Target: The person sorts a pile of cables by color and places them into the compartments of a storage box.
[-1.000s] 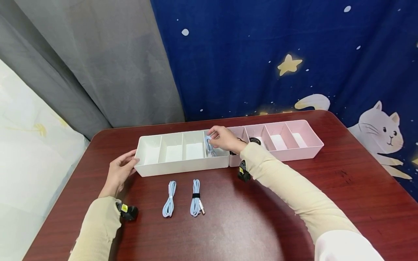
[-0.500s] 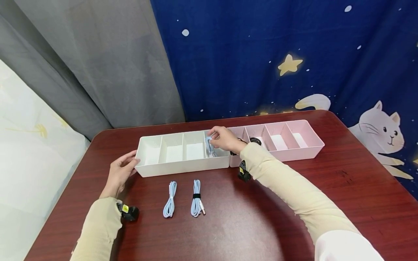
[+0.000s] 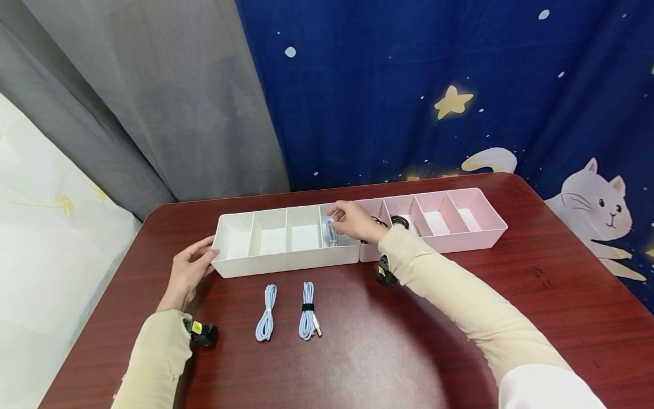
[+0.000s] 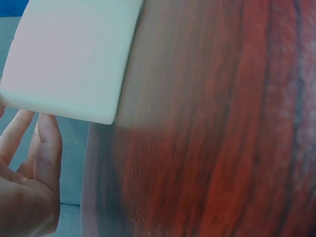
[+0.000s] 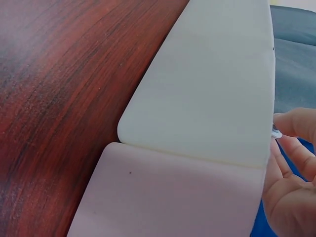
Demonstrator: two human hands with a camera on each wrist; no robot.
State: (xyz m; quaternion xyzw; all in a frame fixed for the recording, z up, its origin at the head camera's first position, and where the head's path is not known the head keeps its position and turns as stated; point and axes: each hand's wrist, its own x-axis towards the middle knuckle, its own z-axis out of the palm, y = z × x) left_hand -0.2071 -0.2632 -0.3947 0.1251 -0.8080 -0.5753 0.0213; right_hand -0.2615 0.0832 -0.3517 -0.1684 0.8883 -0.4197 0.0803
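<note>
A long white organizer box with a row of compartments lies across the table. At its left end my left hand holds the end wall, thumb at the rim; the left wrist view shows fingers against that end. Over the rightmost white compartment, my right hand pinches a coiled light-blue cable, partly hidden by the fingers. In the right wrist view the box wall hides most of the cable. Two more bundled light-blue cables, one with a white tie and one with a black strap, lie in front.
A pink organizer box stands end to end with the white one. Black cables lie in its left compartments, partly behind my right wrist. The brown table meets grey and blue curtains at the back.
My right hand has shifted slightly right and down in the rightmost white compartment, with the cable leaning along. The left hand, the boxes and the two cables in front stay put.
</note>
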